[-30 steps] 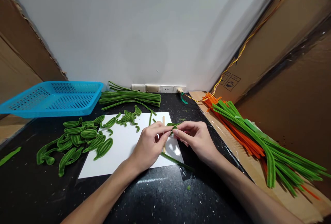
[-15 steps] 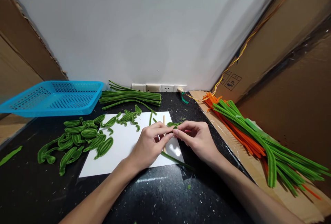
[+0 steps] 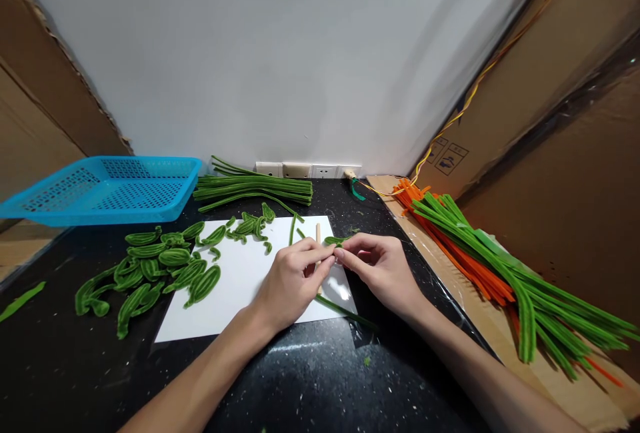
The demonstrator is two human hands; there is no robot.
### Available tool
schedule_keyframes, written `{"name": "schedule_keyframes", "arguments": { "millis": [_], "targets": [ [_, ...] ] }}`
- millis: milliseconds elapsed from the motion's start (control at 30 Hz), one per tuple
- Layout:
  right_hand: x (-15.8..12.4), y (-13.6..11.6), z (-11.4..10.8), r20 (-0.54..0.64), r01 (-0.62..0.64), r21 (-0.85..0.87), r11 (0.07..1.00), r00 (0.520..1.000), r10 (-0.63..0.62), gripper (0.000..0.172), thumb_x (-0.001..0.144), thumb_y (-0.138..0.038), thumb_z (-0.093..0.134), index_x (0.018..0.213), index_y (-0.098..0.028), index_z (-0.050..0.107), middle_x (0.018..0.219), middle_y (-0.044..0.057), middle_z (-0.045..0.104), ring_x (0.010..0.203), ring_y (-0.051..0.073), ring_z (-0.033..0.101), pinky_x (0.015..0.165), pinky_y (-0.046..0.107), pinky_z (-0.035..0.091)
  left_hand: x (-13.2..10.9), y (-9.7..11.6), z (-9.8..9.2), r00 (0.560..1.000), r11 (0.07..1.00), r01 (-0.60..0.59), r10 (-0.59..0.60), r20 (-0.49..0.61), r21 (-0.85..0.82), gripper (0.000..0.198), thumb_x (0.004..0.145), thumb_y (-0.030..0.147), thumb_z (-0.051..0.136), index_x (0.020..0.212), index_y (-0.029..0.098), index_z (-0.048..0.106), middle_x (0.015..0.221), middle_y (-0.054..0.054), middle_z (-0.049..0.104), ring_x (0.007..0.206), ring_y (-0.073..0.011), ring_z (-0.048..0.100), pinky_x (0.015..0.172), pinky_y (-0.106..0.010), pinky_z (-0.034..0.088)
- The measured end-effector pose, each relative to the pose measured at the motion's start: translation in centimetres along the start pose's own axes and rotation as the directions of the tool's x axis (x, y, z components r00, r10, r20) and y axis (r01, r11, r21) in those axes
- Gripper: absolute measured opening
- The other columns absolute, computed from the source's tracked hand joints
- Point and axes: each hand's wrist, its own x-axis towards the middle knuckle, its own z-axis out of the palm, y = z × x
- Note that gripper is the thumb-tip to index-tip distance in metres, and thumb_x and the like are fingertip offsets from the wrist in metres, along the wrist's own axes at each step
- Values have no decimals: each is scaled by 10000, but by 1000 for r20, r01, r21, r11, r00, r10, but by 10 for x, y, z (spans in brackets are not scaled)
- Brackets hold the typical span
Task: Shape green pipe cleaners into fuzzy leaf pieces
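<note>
My left hand [image 3: 296, 269] and my right hand [image 3: 383, 266] meet fingertip to fingertip above the right part of a white sheet [image 3: 235, 293]. Both are closed in a pinch on a small green pipe cleaner piece [image 3: 336, 242], mostly covered by the fingers. Behind the left fingers a thin wooden stick [image 3: 319, 233] lies on the sheet. A loose dark green pipe cleaner [image 3: 346, 314] runs from under my left hand past the sheet's lower right edge. Several leaf shapes of looped dark green pipe cleaner [image 3: 174, 258] lie at the left, partly on the sheet.
A blue perforated basket [image 3: 185, 196] stands at the back left. Beside it lies a bundle of dark green pipe cleaners [image 3: 255, 190]. Bright green pipe cleaners [image 3: 525, 286] and orange ones [image 3: 470, 266] rest on cardboard at the right. Wall sockets [image 3: 323, 171] and a yellow cord [image 3: 457, 113] are behind.
Both hands stay almost in place, still pinching the small green piece together. The whole view has shifted very slightly; nothing on the table has visibly moved.
</note>
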Motion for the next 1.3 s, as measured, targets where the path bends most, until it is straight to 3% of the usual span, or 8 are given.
{"name": "schedule_keyframes", "arguments": {
  "millis": [200, 500, 700, 767, 900, 1067, 1200, 1300],
  "targets": [
    [0, 0, 0, -7, -16, -35, 999, 1000, 16, 313, 889, -483, 768, 850, -172, 772, 770, 44, 720, 650, 161, 610, 587, 286, 509, 0, -2, 1, 1000, 1000, -18, 18, -20, -5, 277, 1005, 153, 604, 1192, 219, 798, 934, -63, 704, 779, -160, 634, 699, -299, 514],
    [-2, -1, 0, 17, 10, -68, 998, 1000, -9, 311, 946, -470, 705, 870, -180, 791, 804, 56, 749, 655, 160, 619, 591, 284, 500, 1, -9, 1, 996, 996, -86, 86, -16, -4, 310, 1009, 132, 597, 1237, 232, 782, 968, -58, 698, 817, -156, 647, 752, -302, 551],
    [-2, -5, -1, 8, 16, -59, 998, 1000, -15, 301, 907, -460, 739, 813, -178, 786, 713, 38, 706, 582, 143, 565, 521, 265, 454, -1, -9, 1, 992, 993, -120, 120, 41, 13, 329, 1029, 155, 565, 1268, 257, 767, 1010, -69, 694, 837, -163, 658, 730, -305, 527],
    [-1, -5, -2, 8, 3, -18, 1000, 1000, -3, 298, 880, -459, 764, 795, -174, 783, 668, 31, 680, 537, 131, 523, 482, 257, 415, -1, -5, 2, 995, 996, -88, 88, 36, 6, 307, 1027, 163, 572, 1243, 242, 775, 988, -66, 697, 809, -161, 644, 724, -306, 516],
    [2, -2, -4, -2, -49, 129, 990, 999, 49, 305, 853, -466, 796, 775, -172, 779, 624, 19, 654, 480, 110, 473, 446, 251, 380, 3, 4, 3, 996, 993, 86, -89, -24, -84, 166, 978, 230, 670, 1068, 185, 802, 918, -54, 720, 707, -148, 594, 656, -292, 475],
    [2, 5, -3, 4, -106, 305, 946, 994, 110, 288, 811, -434, 852, 747, -167, 762, 608, 9, 648, 470, 95, 474, 423, 225, 382, 7, 7, 4, 964, 904, 264, -251, 84, -337, 209, 985, 345, 655, 914, 172, 749, 870, -48, 732, 782, -168, 638, 671, -274, 468],
    [2, 6, -1, 22, -132, 387, 912, 991, 134, 307, 801, -415, 867, 710, -170, 707, 557, -16, 613, 445, 83, 460, 412, 206, 374, 6, 8, 5, 953, 867, 302, -265, 147, -396, 240, 1010, 396, 611, 923, 180, 666, 848, -26, 698, 749, -152, 623, 655, -263, 457],
    [2, 5, 0, 43, -136, 435, 890, 991, 131, 306, 807, -388, 868, 691, -173, 685, 538, -34, 585, 440, 76, 452, 411, 195, 375, 2, 9, 5, 973, 944, 220, -193, 130, -246, 190, 1022, 360, 601, 981, 187, 666, 851, -12, 677, 716, -140, 580, 654, -267, 433]
  ]
}}
